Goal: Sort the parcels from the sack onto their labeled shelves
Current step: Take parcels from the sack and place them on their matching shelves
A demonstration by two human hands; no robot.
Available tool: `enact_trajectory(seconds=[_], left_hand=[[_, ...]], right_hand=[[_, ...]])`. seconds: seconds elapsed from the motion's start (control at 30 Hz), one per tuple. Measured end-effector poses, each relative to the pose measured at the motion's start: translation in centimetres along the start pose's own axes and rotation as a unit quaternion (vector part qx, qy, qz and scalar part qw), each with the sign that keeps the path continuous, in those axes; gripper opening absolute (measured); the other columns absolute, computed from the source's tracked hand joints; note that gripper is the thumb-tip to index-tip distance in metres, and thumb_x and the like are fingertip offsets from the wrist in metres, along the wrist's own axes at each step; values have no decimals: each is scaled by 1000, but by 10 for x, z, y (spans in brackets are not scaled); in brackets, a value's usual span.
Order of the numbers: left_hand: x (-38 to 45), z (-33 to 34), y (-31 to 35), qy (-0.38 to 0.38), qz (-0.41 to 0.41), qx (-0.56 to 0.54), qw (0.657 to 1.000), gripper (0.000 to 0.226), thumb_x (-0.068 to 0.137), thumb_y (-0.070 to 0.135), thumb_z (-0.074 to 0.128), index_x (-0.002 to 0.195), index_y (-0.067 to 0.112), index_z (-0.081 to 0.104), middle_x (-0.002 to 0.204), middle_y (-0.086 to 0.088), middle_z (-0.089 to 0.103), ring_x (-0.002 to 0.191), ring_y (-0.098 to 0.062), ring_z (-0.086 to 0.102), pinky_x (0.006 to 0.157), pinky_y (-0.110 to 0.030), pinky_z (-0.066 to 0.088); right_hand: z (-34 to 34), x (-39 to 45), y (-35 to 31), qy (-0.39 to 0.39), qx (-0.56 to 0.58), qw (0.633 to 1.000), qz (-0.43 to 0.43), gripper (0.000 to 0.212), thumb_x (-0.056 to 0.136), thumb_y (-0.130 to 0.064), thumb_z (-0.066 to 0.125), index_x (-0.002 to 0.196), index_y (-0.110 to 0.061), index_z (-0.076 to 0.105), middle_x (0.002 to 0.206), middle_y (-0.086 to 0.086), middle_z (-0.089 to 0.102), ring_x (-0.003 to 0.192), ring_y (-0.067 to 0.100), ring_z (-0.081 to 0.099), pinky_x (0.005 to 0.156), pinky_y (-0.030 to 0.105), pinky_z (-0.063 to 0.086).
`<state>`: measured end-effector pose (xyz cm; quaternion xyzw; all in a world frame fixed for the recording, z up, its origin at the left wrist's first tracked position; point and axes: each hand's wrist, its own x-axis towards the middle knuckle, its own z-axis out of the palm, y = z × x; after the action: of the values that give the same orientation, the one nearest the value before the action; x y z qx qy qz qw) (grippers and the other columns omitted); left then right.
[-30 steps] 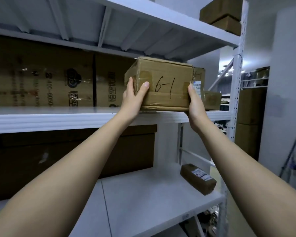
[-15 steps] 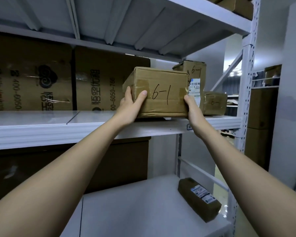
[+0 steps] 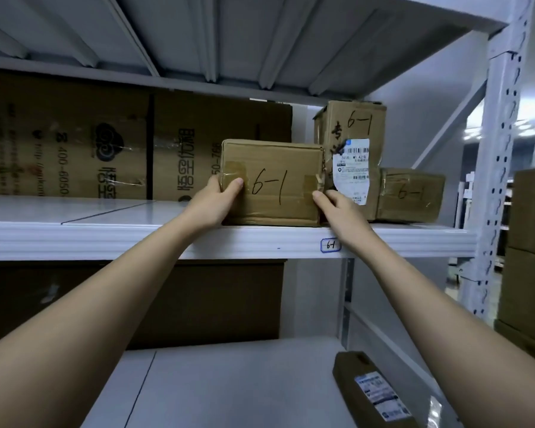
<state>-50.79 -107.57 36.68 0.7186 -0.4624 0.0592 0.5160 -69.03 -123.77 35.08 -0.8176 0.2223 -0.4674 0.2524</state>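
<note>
A brown cardboard parcel point(image 3: 275, 183) marked "6-1" sits flat on the white shelf point(image 3: 136, 239), whose front edge carries a small tag point(image 3: 330, 244) reading "6-1". My left hand point(image 3: 217, 199) grips the parcel's left end, thumb across its front face. My right hand point(image 3: 337, 208) holds the lower right corner, thumb on the front. Two more parcels marked "6-1" stand just to its right: a tall one with a white shipping label point(image 3: 352, 140) and a low one point(image 3: 411, 194).
Large printed cartons point(image 3: 105, 143) fill the shelf's left and back. A dark carton point(image 3: 198, 304) stands on the shelf below, and a small labelled parcel point(image 3: 371, 393) lies at that shelf's right. A perforated white upright point(image 3: 494, 168) bounds the right side; stacked boxes point(image 3: 531, 242) stand beyond.
The parcel went from being held tilted above the shelf edge to resting flat on the shelf next to the tall parcel. Both hands moved in with it.
</note>
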Motion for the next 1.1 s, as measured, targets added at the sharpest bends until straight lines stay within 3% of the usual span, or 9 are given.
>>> enact_trajectory(seconds=[0.17,0.23,0.33,0.47,0.6,0.73,0.8,1.1], left_hand=[[0,8,3,37,-29,48,998,62,95,58,34,140,16,33,128,-11,54,111,-32,55,91,-41,46],[3,9,6,33,-43,51,997,61,94,59,35,137,16,35,121,-11,56,106,-33,57,92,-44,49],[5,12,9,15,-57,53,997,61,94,58,35,138,16,33,118,-10,55,104,-32,57,93,-48,49],[7,14,10,8,-57,56,997,60,95,56,36,139,14,34,126,-11,54,109,-32,55,96,-48,47],[8,19,11,-7,-50,68,996,59,96,53,36,141,15,33,127,-14,56,113,-35,55,92,-41,46],[12,23,11,-7,-52,74,996,58,97,51,37,143,16,30,129,-12,55,115,-32,54,88,-37,42],[13,24,12,-12,-52,74,996,59,97,48,37,145,15,27,135,-10,52,120,-30,50,94,-37,39],[12,19,14,-65,-76,24,995,55,94,34,42,143,14,25,131,-19,50,121,-37,48,97,-43,41]], right_hand=[[-4,3,2,10,-26,1000,-3,45,95,-51,48,57,-26,45,42,-10,43,53,9,42,51,31,28],[-5,3,3,24,-35,999,-4,50,94,-48,51,52,-21,45,37,-11,41,51,11,39,51,32,26],[-5,4,4,23,-51,998,4,41,94,-46,52,72,-15,68,55,-6,53,64,18,51,55,30,32],[-4,5,3,40,-51,998,10,40,94,-44,53,81,-11,71,76,8,68,77,24,61,57,29,35],[-3,4,3,73,-66,995,29,33,94,-41,53,89,-15,73,91,7,71,90,26,62,67,30,42],[-2,4,1,82,-80,993,39,34,95,-38,52,90,-11,73,91,9,70,91,29,61,69,31,42],[-2,5,-1,81,-86,992,48,33,95,-37,52,90,-12,72,92,9,70,89,29,61,70,31,42],[-2,0,-5,92,-75,991,59,30,92,-36,53,89,-12,72,95,9,70,94,31,61,77,34,48]])
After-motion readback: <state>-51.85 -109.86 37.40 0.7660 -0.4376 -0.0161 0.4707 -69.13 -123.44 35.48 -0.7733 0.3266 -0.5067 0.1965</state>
